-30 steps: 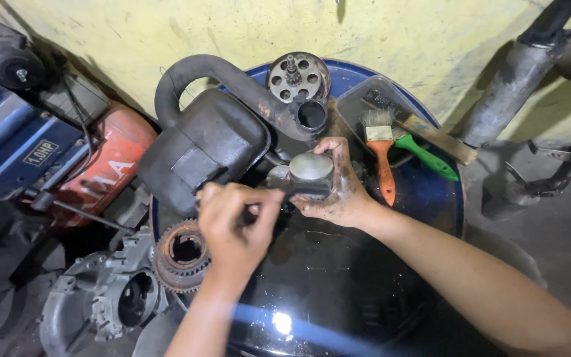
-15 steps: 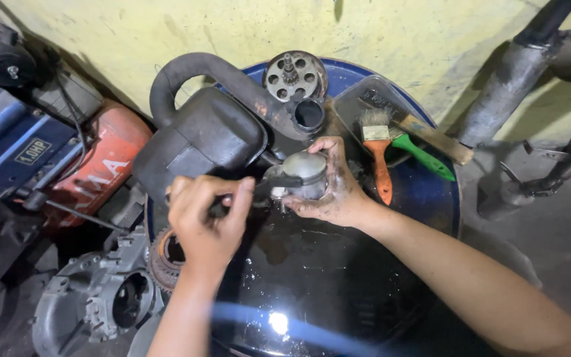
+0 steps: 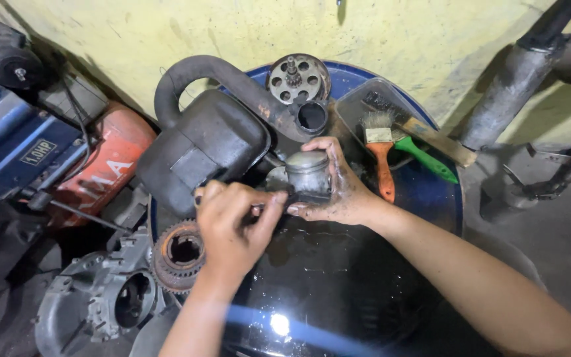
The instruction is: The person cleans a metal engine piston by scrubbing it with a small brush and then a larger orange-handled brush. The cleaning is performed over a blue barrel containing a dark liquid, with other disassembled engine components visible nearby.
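**Hands on a piston over a drum top**

Piston [image 3: 308, 173], grey and greasy, sits upright on the glossy black top of a blue drum [image 3: 431, 198], close to its middle and just in front of a black air box [image 3: 199, 149]. The right hand [image 3: 335, 188] wraps it from the far side: thumb on the crown, fingers closed round the skirt. The left hand [image 3: 229, 221] comes in from the near edge with its fingers pinched shut on a thin dark tool [image 3: 259, 208] whose tip points at the piston's lower side; the tool is mostly hidden by the hand, so what it is remains unclear, perhaps a small pick or pliers.

Behind the piston a curved black hose [image 3: 193, 76] runs off the air box to an open round mouth, and a perforated metal disc [image 3: 297, 78] stands against the yellow wall [image 3: 398, 33]. To the right lies a clear tray [image 3: 355, 106] with a dark brush and, just beside it, a paintbrush [image 3: 381, 155] with an orange handle and a green-handled tool [image 3: 427, 158].

Off the drum's left edge, a rusty gear [image 3: 180, 254] rests on a grey engine casing [image 3: 94, 304]. Further left stand an orange and blue machine [image 3: 100, 165]. Grey pipes [image 3: 517, 79] lean against the wall at right.
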